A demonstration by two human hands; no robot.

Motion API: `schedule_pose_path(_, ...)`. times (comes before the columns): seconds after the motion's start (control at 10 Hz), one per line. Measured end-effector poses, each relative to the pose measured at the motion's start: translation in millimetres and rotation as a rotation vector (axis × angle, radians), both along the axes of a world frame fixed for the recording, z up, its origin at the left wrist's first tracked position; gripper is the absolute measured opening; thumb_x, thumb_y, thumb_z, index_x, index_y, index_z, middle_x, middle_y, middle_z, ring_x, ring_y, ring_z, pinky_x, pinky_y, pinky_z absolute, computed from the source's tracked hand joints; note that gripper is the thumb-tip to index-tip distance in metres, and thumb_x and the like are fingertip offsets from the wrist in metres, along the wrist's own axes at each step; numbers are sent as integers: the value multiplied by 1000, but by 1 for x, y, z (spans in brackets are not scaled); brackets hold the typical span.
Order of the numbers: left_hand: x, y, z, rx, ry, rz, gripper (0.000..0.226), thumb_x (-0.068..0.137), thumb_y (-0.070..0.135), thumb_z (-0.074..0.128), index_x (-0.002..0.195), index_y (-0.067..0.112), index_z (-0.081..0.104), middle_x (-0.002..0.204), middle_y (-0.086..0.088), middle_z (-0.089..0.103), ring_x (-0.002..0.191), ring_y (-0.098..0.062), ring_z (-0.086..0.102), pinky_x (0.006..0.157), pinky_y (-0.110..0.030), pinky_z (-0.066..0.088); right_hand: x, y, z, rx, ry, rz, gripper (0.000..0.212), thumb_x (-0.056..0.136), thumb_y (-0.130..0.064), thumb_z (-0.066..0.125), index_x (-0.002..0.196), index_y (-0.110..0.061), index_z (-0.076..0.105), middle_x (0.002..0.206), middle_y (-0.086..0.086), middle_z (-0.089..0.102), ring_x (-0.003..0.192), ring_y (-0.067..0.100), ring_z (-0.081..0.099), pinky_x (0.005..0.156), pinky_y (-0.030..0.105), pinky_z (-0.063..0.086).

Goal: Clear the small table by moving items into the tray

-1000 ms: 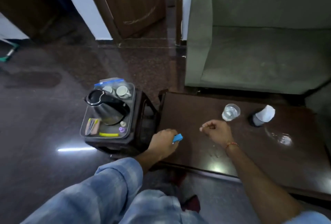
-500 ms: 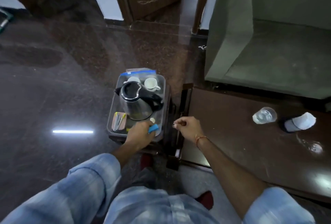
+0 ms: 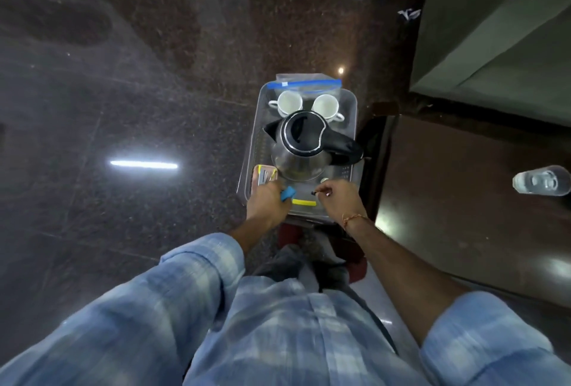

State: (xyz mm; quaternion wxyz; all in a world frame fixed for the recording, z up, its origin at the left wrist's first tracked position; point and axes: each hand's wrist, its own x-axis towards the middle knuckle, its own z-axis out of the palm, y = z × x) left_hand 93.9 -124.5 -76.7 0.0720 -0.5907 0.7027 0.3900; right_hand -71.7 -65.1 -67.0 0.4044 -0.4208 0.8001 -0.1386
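Note:
A clear plastic tray (image 3: 352,101) sits on a low dark stool. It holds a steel kettle (image 3: 304,144), two white cups (image 3: 289,101), a zip bag (image 3: 304,84) at the back, sachets (image 3: 265,175) and a yellow packet (image 3: 304,202). My left hand (image 3: 267,200) hovers over the tray's near left corner, shut on a small blue item (image 3: 288,193). My right hand (image 3: 338,195) is over the near right part, pinching a small thin dark item (image 3: 314,192) between its fingertips. The dark wooden table (image 3: 463,200) lies to the right.
A clear glass (image 3: 540,180) lies on its side on the table at the right edge of view. A green sofa (image 3: 494,30) stands at the upper right. Dark polished floor stretches to the left of the stool.
Both hands have moved left from the table to over the tray's near end, each carrying its small item. My view has swung left and down over the tray.

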Motion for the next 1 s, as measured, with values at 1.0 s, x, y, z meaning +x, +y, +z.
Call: schedule_pose_path(1.0, -19, -30, -7, -89, -134, -155, 25, 82, 23, 63, 104, 26, 75, 97, -6, 69, 95, -29, 63, 77, -36, 54, -30, -16, 6, 131, 64, -1, 26, 84, -10, 57, 103, -16, 74, 108, 11, 72, 99, 31, 67, 87, 38, 56)
